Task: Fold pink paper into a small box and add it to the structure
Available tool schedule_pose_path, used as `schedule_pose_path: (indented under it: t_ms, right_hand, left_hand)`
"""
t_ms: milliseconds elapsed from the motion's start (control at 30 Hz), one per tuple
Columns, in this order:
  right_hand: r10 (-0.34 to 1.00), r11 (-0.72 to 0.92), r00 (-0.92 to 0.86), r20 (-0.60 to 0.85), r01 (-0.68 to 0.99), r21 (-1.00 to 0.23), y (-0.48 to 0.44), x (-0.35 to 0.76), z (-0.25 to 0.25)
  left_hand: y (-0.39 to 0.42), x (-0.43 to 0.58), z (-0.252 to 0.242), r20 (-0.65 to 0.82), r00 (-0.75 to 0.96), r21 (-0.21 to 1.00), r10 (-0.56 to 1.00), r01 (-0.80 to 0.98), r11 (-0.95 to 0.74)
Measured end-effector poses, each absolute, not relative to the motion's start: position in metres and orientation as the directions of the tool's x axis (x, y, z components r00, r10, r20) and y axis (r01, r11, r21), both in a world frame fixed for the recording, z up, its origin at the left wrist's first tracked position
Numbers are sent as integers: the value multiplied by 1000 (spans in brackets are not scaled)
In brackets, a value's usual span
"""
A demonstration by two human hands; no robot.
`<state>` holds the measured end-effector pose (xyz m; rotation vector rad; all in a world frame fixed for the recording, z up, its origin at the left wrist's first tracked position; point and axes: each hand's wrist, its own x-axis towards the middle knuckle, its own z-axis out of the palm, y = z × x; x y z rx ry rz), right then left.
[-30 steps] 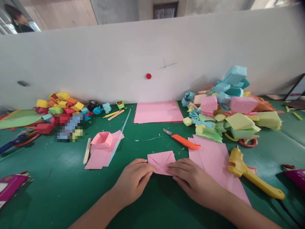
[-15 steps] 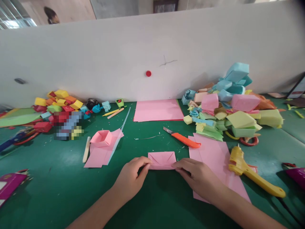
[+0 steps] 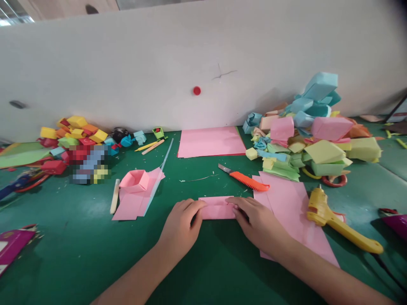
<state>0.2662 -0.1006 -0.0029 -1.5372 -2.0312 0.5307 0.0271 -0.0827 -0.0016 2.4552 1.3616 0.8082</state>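
Observation:
A small folded pink paper (image 3: 218,207) lies flat on the green mat (image 3: 79,245), now a narrow strip. My left hand (image 3: 181,226) curls over its left end, fingertips pressing the paper down. My right hand (image 3: 259,222) presses the right end with its fingers bent onto the fold. Both hands grip the same piece from either side.
An orange utility knife (image 3: 246,180), a pink sheet (image 3: 292,212) and a yellow glue gun (image 3: 337,222) lie to the right. A pink paper box (image 3: 135,180) on pink scraps sits left. Piles of folded coloured paper (image 3: 314,135) flank a pink sheet stack (image 3: 211,142) by the white wall.
The pink paper has been folded over from a wider envelope shape into a narrow strip. Both hands moved slightly away from me, pressing the new fold.

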Motion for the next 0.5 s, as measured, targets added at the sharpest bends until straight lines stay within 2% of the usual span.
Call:
schedule_pose_path:
  t_ms: [100, 333, 500]
  right_hand:
    - [954, 299, -224, 198, 739, -604, -100, 266, -3]
    - [967, 253, -211, 142, 733, -631, -100, 273, -4]
    - [966, 250, -238, 101, 762, -598, -101, 275, -1]
  left_hand:
    - [-83, 28, 0, 343, 456, 390, 821, 726, -566]
    - [-83, 29, 2, 286, 487, 388, 825, 728, -565]
    - [-84, 30, 1, 381, 526, 338, 761, 686, -644]
